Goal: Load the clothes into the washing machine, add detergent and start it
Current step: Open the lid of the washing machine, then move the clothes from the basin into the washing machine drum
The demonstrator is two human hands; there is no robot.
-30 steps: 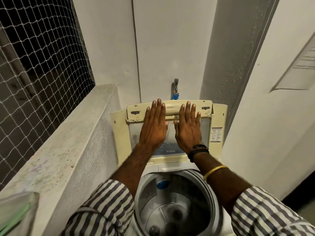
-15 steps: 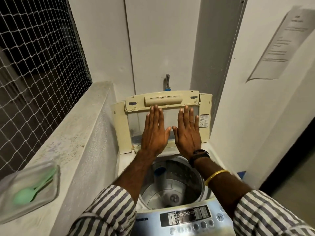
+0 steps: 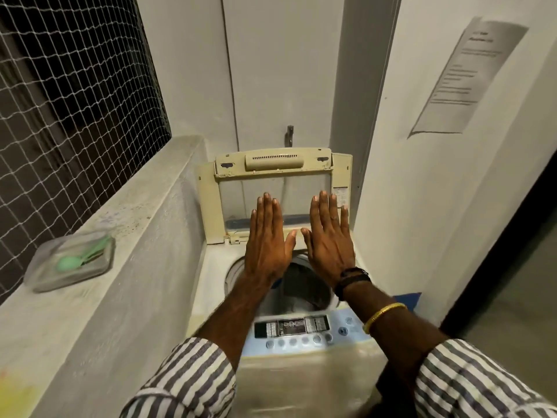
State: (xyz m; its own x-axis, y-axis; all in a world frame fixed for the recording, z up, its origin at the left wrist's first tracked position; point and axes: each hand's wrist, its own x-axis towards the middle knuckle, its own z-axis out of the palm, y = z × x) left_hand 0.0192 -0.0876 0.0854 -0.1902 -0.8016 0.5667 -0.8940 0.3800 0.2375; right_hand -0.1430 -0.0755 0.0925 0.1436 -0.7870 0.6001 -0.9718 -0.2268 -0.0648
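Far left of both hands, a clear lidded container [image 3: 70, 261] with a green scoop [image 3: 79, 258] inside sits on the concrete ledge [image 3: 126, 236], below the netted window [image 3: 69, 86]. The left hand [image 3: 266, 245] is held flat, fingers straight and together, gripping nothing, above the open drum [image 3: 304, 285] of the washing machine [image 3: 211, 267]. Just beyond its fingertips the cream lid [image 3: 208, 200] stands raised upright against the wall. The right hand [image 3: 330, 242], just beside the left, is likewise flat and empty, wrist carrying a dark band and a gold bangle. Nearer than both hands lies the control panel [image 3: 298, 327]. A printed notice [image 3: 464, 79] hangs on the wall to the right
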